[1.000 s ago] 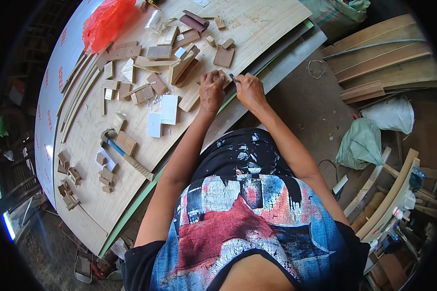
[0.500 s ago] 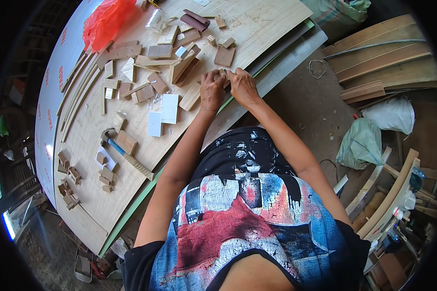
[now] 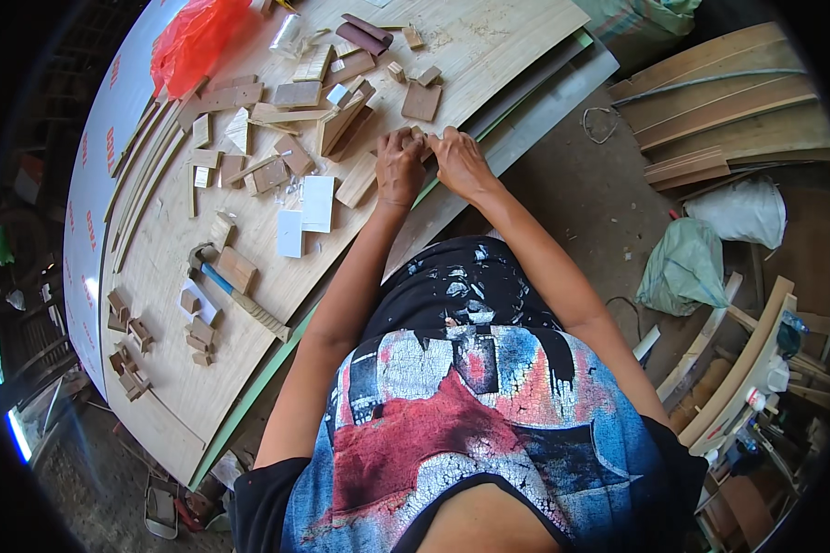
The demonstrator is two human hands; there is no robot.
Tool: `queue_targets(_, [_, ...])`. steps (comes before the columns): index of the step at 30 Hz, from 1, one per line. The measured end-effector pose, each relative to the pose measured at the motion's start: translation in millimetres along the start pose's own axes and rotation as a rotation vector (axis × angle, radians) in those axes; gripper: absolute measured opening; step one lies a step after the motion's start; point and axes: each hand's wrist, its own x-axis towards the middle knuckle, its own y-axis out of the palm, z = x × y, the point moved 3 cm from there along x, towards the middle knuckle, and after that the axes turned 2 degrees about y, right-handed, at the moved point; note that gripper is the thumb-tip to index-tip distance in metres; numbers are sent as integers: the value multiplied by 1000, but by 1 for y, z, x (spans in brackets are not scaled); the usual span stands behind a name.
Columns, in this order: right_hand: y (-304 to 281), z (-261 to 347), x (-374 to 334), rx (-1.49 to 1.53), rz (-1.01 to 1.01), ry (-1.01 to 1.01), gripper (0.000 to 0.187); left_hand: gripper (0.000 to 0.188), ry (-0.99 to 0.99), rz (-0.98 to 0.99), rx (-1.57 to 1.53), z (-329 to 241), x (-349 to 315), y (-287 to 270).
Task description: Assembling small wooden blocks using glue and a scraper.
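At the near edge of the wooden tabletop (image 3: 489,57), my left hand (image 3: 400,166) and my right hand (image 3: 463,164) meet, almost touching. Both sets of fingers are bent and pinched together around something small. My fingers hide most of it, so its kind cannot be made out. A pale wooden strip (image 3: 356,181) pokes out beside my left hand and lies on the tabletop. Just beyond my fingers rests a flat brown wood block (image 3: 421,102). Left of that stands a wedge-shaped assembly of wood pieces (image 3: 343,122).
Several small wood offcuts (image 3: 297,94) cover the tabletop's middle. Two white cards (image 3: 318,204), a hammer (image 3: 242,295) and little joined blocks (image 3: 129,369) lie nearer the left. A red plastic bag (image 3: 198,41) and rolled sandpaper (image 3: 364,35) sit at the back. Sacks (image 3: 682,267) stand right.
The whole view has shifted slightly. My hands stay together at the table edge, with the fingers only slightly repositioned. Nothing on the tabletop has visibly been moved.
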Motion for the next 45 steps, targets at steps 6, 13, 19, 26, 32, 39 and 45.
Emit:
queue_targets(6, [-3, 1, -9, -40, 10, -6, 23, 19, -18, 1, 10, -2, 0, -1])
queue_targets(13, [-2, -2, -16, -9, 12, 45, 10, 22, -41, 24, 4, -1, 0, 0])
queue_targets(19, [-11, -3, -21, 38, 22, 79, 8, 24, -20, 26, 4, 0, -1, -2])
queue_targets(26, [-10, -7, -1, 47, -105, 97, 14, 22, -29, 71, -18, 1, 0, -3])
queue_targets(32, [0, -1, 8, 49, -103, 42, 20, 19, -23, 39, 8, 2, 0, -2])
queue_targets(39, [0, 0, 9, 15, -42, 15, 14, 18, -15, 29, 22, 1, 0, -2])
queue_targets(45, [-1, -1, 4, -16, 7, 17, 14, 20, -33, 26, 39, -1, 1, -1])
